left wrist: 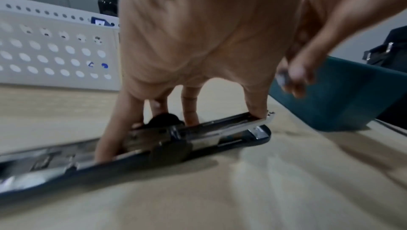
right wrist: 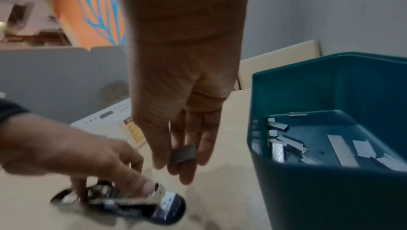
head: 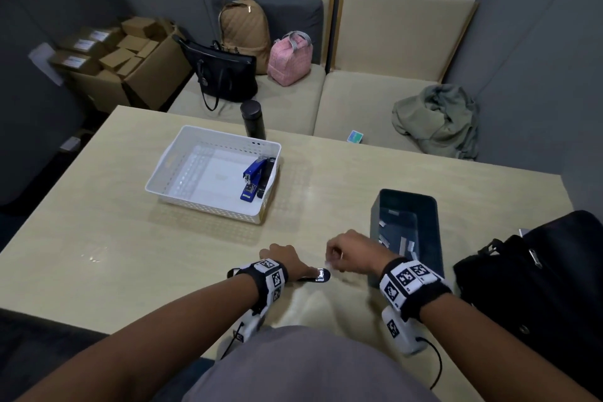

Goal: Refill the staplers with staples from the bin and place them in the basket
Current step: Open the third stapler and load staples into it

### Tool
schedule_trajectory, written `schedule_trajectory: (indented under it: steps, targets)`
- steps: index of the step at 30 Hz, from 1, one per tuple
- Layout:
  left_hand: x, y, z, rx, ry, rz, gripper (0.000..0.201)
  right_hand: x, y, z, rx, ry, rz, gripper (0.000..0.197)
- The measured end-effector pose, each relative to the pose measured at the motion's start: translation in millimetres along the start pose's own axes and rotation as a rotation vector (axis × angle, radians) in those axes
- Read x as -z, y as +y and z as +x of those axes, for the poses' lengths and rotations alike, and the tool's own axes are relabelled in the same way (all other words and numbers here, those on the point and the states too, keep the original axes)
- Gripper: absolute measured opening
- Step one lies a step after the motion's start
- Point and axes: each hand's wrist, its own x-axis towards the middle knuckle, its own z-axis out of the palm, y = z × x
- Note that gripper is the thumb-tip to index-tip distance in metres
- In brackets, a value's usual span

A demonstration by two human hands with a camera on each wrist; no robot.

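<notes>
A dark stapler [head: 318,276] lies opened flat on the table near my body, its metal magazine [left wrist: 220,124] exposed. My left hand [head: 284,259] grips it, thumb on the magazine's front end and fingers straddling its middle [left wrist: 123,129]. My right hand [head: 349,251] hovers just above the stapler's front end, pinching a short strip of staples [right wrist: 183,153] between thumb and fingertips. The teal bin [head: 408,202] with loose staple strips [right wrist: 341,150] stands right of my right hand. A white perforated basket [head: 163,170] further back holds a blue stapler [head: 254,178] and a black one [head: 266,179].
A black bottle [head: 253,119] stands behind the basket at the table's far edge. A black bag [head: 538,271] sits on the table right of the bin. Beyond the table are a bench with bags and a green jacket, and cardboard boxes at left.
</notes>
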Motion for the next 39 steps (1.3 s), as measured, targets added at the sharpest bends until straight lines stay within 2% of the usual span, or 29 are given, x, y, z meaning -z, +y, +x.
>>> schedule_trajectory:
  steps: [3,5,7,12,18,23,29,34,39]
  targets:
    - [-4,-4,4,-0.039,0.012,0.0,0.098,-18,-3,-3,-0.049,-0.123,-0.24,0.034]
    - [-5,-6,5,-0.049,0.014,-0.027,0.092,-25,-6,-5,-0.027,-0.159,-0.311,0.042]
    - [-6,-7,6,-0.048,0.012,-0.052,0.084,-30,-11,-7,0.017,-0.162,-0.379,0.037]
    - [-4,-6,9,-0.032,-0.015,-0.079,0.07,-36,-22,-9,0.089,-0.027,-0.51,0.025]
    - [-6,-12,16,-0.031,0.017,-0.131,0.053,-43,-22,-14,0.047,-0.106,-0.594,0.026]
    - [-7,-20,19,-0.057,0.048,-0.139,0.043,-51,-25,-16,0.093,-0.144,-0.637,0.033]
    - [-5,-25,20,-0.083,0.04,-0.146,0.048,-49,-38,-9,0.138,-0.125,-0.651,0.045]
    - [-8,-28,17,-0.098,0.082,-0.122,0.047,-50,-48,-4,0.073,-0.222,-0.657,0.025]
    - [-7,-36,16,-0.11,0.088,-0.121,0.044,-47,-48,-3,0.032,-0.219,-0.654,0.024]
